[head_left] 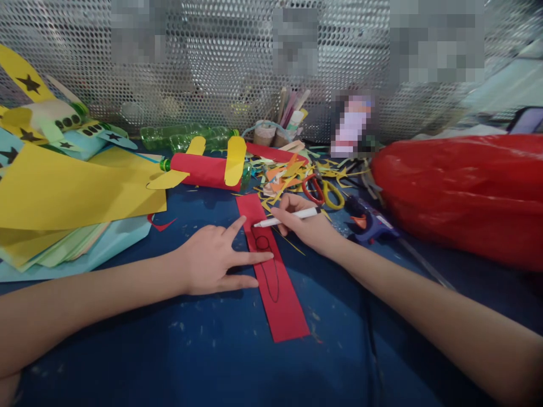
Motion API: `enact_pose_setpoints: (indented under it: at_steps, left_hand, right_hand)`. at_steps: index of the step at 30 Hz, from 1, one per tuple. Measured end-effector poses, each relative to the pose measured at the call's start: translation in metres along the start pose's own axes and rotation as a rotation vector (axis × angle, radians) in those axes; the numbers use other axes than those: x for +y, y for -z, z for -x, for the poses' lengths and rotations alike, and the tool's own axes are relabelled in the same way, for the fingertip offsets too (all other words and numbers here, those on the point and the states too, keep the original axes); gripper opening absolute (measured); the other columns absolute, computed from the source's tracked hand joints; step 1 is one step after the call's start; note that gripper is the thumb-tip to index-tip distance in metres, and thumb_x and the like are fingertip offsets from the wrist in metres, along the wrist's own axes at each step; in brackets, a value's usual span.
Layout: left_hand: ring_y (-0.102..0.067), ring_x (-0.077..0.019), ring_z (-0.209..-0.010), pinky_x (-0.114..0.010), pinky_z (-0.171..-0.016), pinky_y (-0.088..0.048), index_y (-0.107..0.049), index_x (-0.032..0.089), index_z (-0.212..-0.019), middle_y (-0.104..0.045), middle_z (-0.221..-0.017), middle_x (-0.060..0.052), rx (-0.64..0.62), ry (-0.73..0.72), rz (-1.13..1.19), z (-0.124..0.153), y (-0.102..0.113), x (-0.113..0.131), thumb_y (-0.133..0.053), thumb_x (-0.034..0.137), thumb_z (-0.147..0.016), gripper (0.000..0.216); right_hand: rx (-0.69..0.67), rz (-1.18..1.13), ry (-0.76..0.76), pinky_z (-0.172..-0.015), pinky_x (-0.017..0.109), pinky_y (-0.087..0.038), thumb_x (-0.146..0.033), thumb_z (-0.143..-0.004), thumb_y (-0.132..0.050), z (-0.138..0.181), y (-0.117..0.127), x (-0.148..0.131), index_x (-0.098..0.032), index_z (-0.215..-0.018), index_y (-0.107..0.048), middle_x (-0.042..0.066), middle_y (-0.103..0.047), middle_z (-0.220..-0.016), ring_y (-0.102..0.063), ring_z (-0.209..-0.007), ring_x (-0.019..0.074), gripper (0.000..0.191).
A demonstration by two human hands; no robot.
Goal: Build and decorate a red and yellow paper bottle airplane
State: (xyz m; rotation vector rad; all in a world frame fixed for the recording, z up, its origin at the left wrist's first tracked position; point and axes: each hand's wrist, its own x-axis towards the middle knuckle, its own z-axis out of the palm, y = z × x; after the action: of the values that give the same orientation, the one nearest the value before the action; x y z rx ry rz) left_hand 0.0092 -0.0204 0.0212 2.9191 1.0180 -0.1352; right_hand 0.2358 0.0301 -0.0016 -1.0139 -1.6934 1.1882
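**Left hand (212, 260) pins the red strip (282, 308), right hand (303, 226) draws**

The red strip lies on the blue surface (212, 350). It could slide and skew the drawn outline if the pinning pressure eased. The left hand is flat, fingers spread, pressing the strip's left edge. The right hand is curled around a white marker (291, 216), its tip on the strip. Scissors (324, 192) lie just beyond the strip.

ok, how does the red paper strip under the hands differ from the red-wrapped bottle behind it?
The red paper strip lies flat on the blue table; the red paper-wrapped plastic bottle is a tube on its side. The strip bears black outlines; the bottle carries yellow paper wings. The left hand pins the strip and the right hand holds a white marker to it; no hand touches the bottle. Both are red paper.
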Motion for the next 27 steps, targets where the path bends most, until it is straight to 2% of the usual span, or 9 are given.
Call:
enact_pose_setpoints:
  at_steps: [5,12,17,22,27]
  left_hand:
    - [-0.064,-0.0304,-0.097,-0.048,-0.084,-0.047,-0.04,0.049,-0.142,-0.029,-0.156,-0.016,0.0,0.001,0.001,-0.0001,-0.0008,-0.0003,-0.022,0.07,-0.091,0.058]
    - [-0.065,-0.0301,-0.094,-0.048,-0.081,-0.048,-0.032,0.053,-0.144,-0.03,-0.155,-0.016,-0.018,-0.001,-0.036,-0.001,0.0007,0.0004,-0.021,0.07,-0.091,0.056]
    - [-0.064,-0.0285,-0.093,-0.047,-0.082,-0.048,-0.033,0.052,-0.144,-0.033,-0.154,-0.016,-0.015,0.0,-0.049,-0.0008,0.0016,0.0006,-0.022,0.069,-0.091,0.057]
    - [-0.065,-0.031,-0.093,-0.048,-0.08,-0.048,-0.033,0.052,-0.144,-0.031,-0.154,-0.018,-0.013,0.001,-0.04,-0.0006,0.0006,0.0,-0.019,0.07,-0.091,0.057]
    - [-0.065,-0.0304,-0.095,-0.048,-0.081,-0.048,-0.035,0.051,-0.144,-0.029,-0.155,-0.018,-0.005,-0.004,-0.035,-0.0007,-0.0004,-0.0001,-0.02,0.07,-0.091,0.058]
  right_hand:
    - [0.003,0.022,0.013,-0.047,0.025,-0.034,-0.05,-0.081,-0.068,-0.0011,-0.0009,0.002,-0.022,-0.068,-0.046,-0.007,-0.053,-0.046,-0.045,-0.042,0.0087,0.038]
    - [0.188,-0.021,0.042,-0.054,0.026,-0.042,-0.052,-0.081,-0.068,-0.0023,0.0004,0.0056,-0.023,-0.073,-0.049,-0.004,-0.061,-0.055,-0.054,-0.051,0.0113,0.036]
    - [0.155,-0.02,0.011,-0.052,0.026,-0.041,-0.048,-0.085,-0.065,-0.0018,0.0024,0.0028,-0.022,-0.066,-0.051,-0.003,-0.061,-0.051,-0.052,-0.048,0.0116,0.035]
    - [0.16,0.017,-0.026,-0.049,0.025,-0.037,-0.04,-0.085,-0.065,-0.0025,0.003,0.0041,-0.022,-0.062,-0.049,-0.003,-0.058,-0.047,-0.047,-0.045,0.0104,0.033]
    - [0.136,0.041,-0.028,-0.049,0.025,-0.037,-0.043,-0.083,-0.067,-0.0035,0.0013,0.0042,-0.021,-0.063,-0.049,-0.003,-0.058,-0.049,-0.047,-0.046,0.0098,0.034]
